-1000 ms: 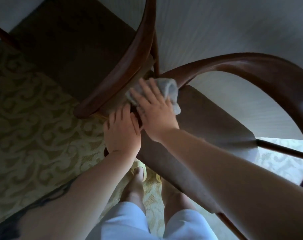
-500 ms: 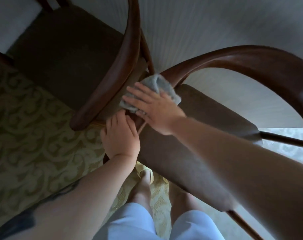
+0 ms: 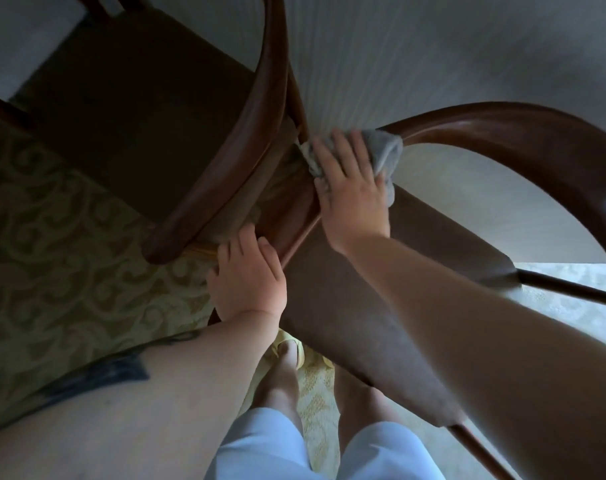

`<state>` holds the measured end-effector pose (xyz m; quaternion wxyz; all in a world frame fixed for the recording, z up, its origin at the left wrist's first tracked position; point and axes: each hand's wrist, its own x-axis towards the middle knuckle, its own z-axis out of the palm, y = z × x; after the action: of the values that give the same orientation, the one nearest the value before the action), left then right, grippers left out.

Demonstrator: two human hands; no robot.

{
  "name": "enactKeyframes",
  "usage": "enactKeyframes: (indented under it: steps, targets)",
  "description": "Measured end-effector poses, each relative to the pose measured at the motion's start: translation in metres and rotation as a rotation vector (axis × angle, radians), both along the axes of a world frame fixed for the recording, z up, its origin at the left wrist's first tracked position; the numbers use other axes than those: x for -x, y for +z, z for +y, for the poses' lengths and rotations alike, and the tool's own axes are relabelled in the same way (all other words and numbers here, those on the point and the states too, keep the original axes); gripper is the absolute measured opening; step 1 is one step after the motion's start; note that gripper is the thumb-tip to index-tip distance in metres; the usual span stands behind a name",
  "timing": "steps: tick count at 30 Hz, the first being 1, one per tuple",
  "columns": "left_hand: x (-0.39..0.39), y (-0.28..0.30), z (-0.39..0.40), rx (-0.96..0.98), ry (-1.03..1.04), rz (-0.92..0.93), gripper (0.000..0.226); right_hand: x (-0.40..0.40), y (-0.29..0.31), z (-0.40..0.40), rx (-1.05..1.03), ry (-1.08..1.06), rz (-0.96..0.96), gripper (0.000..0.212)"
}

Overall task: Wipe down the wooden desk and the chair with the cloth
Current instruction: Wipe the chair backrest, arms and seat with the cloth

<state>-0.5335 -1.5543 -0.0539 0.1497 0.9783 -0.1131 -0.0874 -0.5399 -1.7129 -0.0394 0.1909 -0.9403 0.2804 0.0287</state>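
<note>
Pressing cloth (image 3: 384, 152) on chair (image 3: 485, 129), right hand (image 3: 352, 192) flat, left hand (image 3: 248, 277) perhaps gripping frame, fingertips hidden.

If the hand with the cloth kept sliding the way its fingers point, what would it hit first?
Probably the other chair's slanted back post, just beyond the right hand and cloth; depth is unclear.

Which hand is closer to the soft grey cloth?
The right hand. It presses flat on the crumpled grey cloth over the curved brown wooden chair rail. The left hand rests lower down on the chair's frame, apart from the cloth.
</note>
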Motion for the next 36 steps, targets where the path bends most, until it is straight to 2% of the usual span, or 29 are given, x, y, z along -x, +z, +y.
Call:
enactKeyframes:
  steps: [1, 3, 5, 6, 7, 9, 11, 12, 14, 16, 17, 18, 20, 21, 22, 25, 26, 27, 28, 30, 31, 32, 33, 36]
  targets:
    - [0.000, 0.000, 0.000, 0.003, 0.007, 0.003, 0.049, 0.001, 0.002, 0.018, -0.017, 0.020, 0.020, 0.051]
    - [-0.001, -0.001, -0.001, 0.000, 0.025, 0.009, 0.045, -0.002, 0.005, 0.046, -0.068, 0.299, 0.101, 0.050]
    - [-0.001, -0.002, -0.001, 0.003, 0.016, 0.001, 0.043, -0.011, 0.008, 0.038, -0.069, 0.573, 0.142, 0.049]
    - [-0.001, -0.002, -0.001, 0.017, 0.012, -0.007, 0.044, -0.016, 0.008, 0.023, -0.072, 0.617, 0.149, 0.049]
    - [-0.002, -0.001, -0.001, 0.032, 0.013, -0.001, 0.045, -0.017, 0.007, 0.009, -0.091, 0.566, 0.132, 0.049]
    - [-0.002, -0.001, -0.001, 0.046, 0.016, 0.044, 0.047, -0.007, 0.002, -0.003, -0.102, 0.260, 0.041, 0.050]
    - [-0.001, -0.003, 0.000, 0.057, 0.015, 0.057, 0.043, 0.004, 0.000, 0.019, -0.102, 0.053, -0.010, 0.052]
    - [-0.001, -0.005, 0.000, 0.064, 0.020, 0.053, 0.037, 0.006, 0.001, 0.036, -0.118, 0.096, 0.014, 0.053]
    - [0.000, -0.011, 0.000, 0.075, 0.023, 0.023, 0.027, 0.004, 0.002, 0.051, -0.132, 0.362, 0.073, 0.052]
    - [-0.001, -0.011, 0.001, 0.083, -0.001, 0.015, 0.034, -0.007, 0.004, 0.027, -0.104, 0.584, 0.085, 0.051]
    - [-0.002, -0.010, 0.001, 0.086, -0.006, 0.019, 0.040, -0.011, 0.004, 0.010, -0.105, 0.587, 0.076, 0.050]
    - [-0.003, -0.008, 0.001, 0.086, -0.005, 0.025, 0.044, -0.010, 0.003, -0.003, -0.121, 0.494, 0.051, 0.050]
    - [-0.004, -0.007, 0.002, 0.082, -0.002, 0.027, 0.046, 0.002, 0.000, -0.007, -0.109, 0.179, -0.012, 0.053]
    - [-0.003, -0.007, 0.002, 0.082, -0.009, 0.024, 0.044, 0.009, -0.001, 0.003, -0.098, 0.111, -0.013, 0.055]
    - [-0.003, -0.008, 0.002, 0.085, -0.017, 0.013, 0.042, 0.012, 0.000, 0.018, -0.085, 0.157, 0.019, 0.057]
    - [-0.001, -0.011, 0.000, 0.086, -0.007, -0.030, 0.035, 0.004, 0.002, 0.025, -0.051, 0.625, 0.123, 0.057]
    - [-0.001, -0.012, 0.001, 0.077, -0.015, -0.048, 0.034, -0.005, 0.003, 0.012, -0.013, 0.726, 0.129, 0.055]
    - [-0.001, -0.011, 0.002, 0.071, -0.027, -0.062, 0.035, -0.013, 0.004, -0.001, -0.003, 0.724, 0.128, 0.053]
    - [-0.003, -0.009, 0.001, 0.071, -0.033, -0.063, 0.037, -0.018, 0.002, -0.015, -0.027, 0.592, 0.095, 0.051]
    - [-0.003, -0.005, 0.001, 0.056, -0.046, -0.040, 0.042, -0.011, -0.001, -0.025, -0.061, 0.130, -0.032, 0.050]
    - [-0.002, -0.004, 0.002, 0.026, -0.074, -0.043, 0.044, -0.004, -0.002, -0.016, -0.051, -0.021, -0.067, 0.051]
    - [-0.001, -0.004, 0.004, -0.012, -0.131, -0.068, 0.046, 0.002, -0.002, -0.001, -0.060, -0.071, -0.073, 0.052]
    - [-0.001, -0.005, 0.006, -0.046, -0.206, -0.096, 0.049, 0.005, -0.001, 0.015, -0.091, -0.016, -0.048, 0.052]
    - [-0.009, -0.010, 0.004, -0.030, -0.334, -0.116, 0.053, -0.004, 0.006, 0.020, -0.141, 0.425, 0.049, 0.051]
